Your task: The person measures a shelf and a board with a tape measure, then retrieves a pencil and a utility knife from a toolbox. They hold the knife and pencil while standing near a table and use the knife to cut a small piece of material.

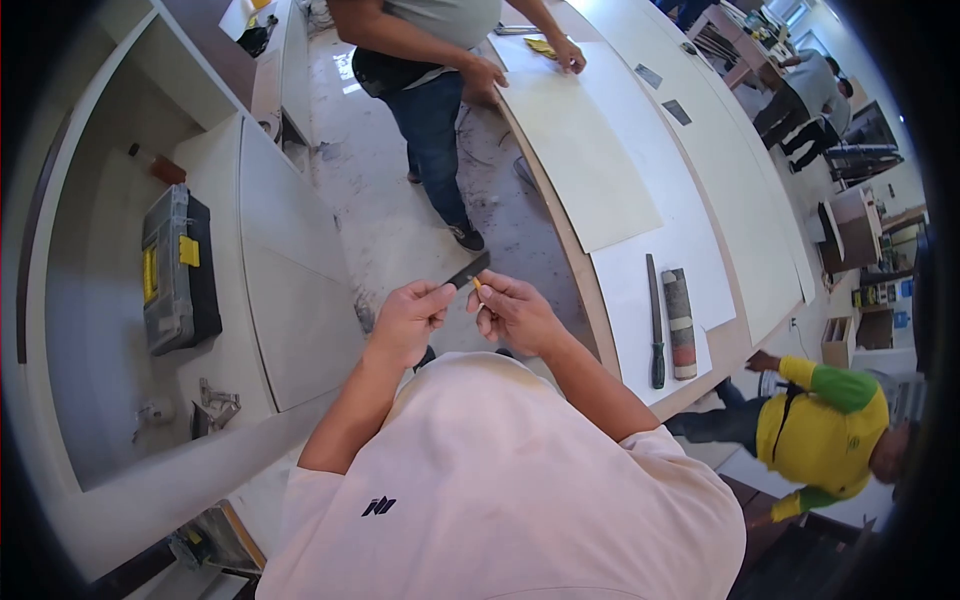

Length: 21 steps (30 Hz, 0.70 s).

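Note:
My left hand (405, 320) is closed around one end of a dark flat strip (468, 270), which points up and to the right. Close beside it, my right hand (520, 315) pinches a small yellow-orange stick (477, 284) that looks like a pencil. The tip of the stick is right at the strip. Both hands are raised in front of my chest, left of the worktable's edge. On the table to the right lie a long file (655, 320) with a dark handle and a worn grey and red cylinder (680, 325).
A long worktable (735, 345) carries pale sheets (580, 150). Across its left edge stands a person (430, 60) with hands on the sheet. A black toolbox (180, 270) sits in the white cabinet (255, 180) at left. Another person (820, 430) in yellow and green is at right.

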Available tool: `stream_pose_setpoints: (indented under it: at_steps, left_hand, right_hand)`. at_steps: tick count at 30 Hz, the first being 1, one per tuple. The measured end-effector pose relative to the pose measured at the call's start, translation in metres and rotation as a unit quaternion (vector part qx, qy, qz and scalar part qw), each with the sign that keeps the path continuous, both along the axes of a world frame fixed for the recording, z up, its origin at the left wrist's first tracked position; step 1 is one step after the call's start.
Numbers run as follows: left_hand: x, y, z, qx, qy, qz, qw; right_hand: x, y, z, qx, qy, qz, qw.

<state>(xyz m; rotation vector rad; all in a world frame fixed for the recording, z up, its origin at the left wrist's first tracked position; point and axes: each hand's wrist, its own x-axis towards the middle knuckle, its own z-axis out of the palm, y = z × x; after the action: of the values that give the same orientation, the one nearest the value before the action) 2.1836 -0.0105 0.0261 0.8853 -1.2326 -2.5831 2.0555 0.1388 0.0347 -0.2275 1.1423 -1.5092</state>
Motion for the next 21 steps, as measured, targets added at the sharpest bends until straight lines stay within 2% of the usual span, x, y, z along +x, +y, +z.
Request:
stream_pose_setpoints:
  at_steps: [3,12,21]
  left_hand:
    - [0.002,0.000,-0.006,0.006,-0.002,-0.008,1.000]
    - [0.004,-0.008,-0.018,0.022,0.018,-0.030,0.999]
    - [0.000,-0.008,-0.010,0.052,0.037,-0.033,0.997]
  right_hand:
    - [0.006,-0.009,-0.001,0.004,0.045,0.007,0.999]
    - [0.016,-0.016,-0.002,-0.035,-0.061,-0.010,0.997]
    - [0.019,-0.014,-0.003,-0.054,-0.015,0.018,0.998]
